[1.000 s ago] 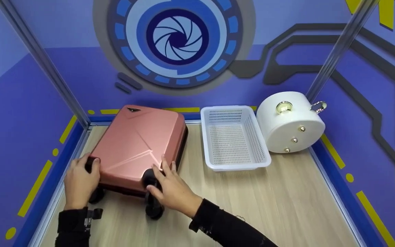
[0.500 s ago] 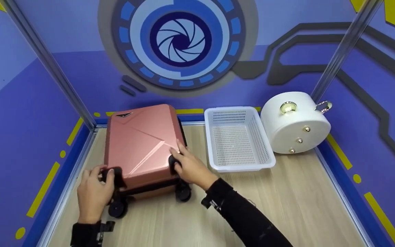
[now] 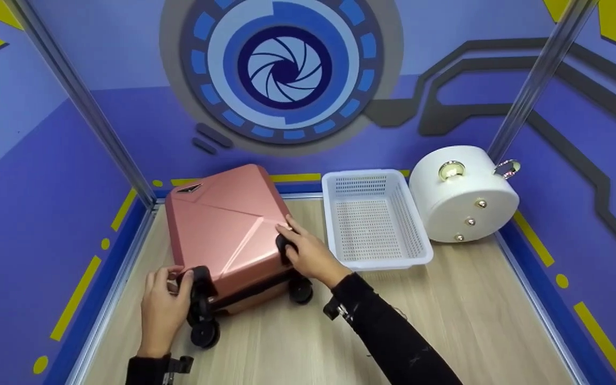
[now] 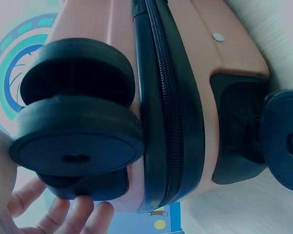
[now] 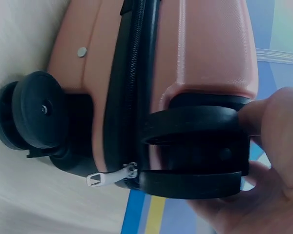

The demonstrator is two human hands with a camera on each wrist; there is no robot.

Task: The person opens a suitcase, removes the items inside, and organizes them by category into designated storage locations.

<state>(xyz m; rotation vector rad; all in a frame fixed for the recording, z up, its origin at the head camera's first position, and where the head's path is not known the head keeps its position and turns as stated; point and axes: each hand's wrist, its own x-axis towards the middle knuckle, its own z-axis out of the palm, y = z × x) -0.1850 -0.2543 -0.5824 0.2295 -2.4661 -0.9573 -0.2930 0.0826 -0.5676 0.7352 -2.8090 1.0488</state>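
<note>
Pink hard-shell suitcase [image 3: 228,224]: broad face up, wheeled end toward the person, left of our landmark, the white perforated plastic basket [image 3: 388,263]. Left hand [image 3: 163,305]: fingers and thumb curled round the wheel corner farther from the basket. Right hand [image 3: 313,256]: thumb and fingers gripping the wheel corner nearer the basket, just beside its near-left rim. White round box with gold studs [image 3: 457,198] stands just right of the basket. We cannot tell whether the suitcase's lower black wheels [image 5: 41,109] bear on the pale wood-grain table [image 3: 479,321].

Risks, our judgement: the suitcase sits askew to the basket, so a swing toward that side could knock the basket into the box. The upper black wheels [image 4: 78,151] may swivel in the grip, costing hold. Uneven lifting between hands would likely tip one corner down.
</note>
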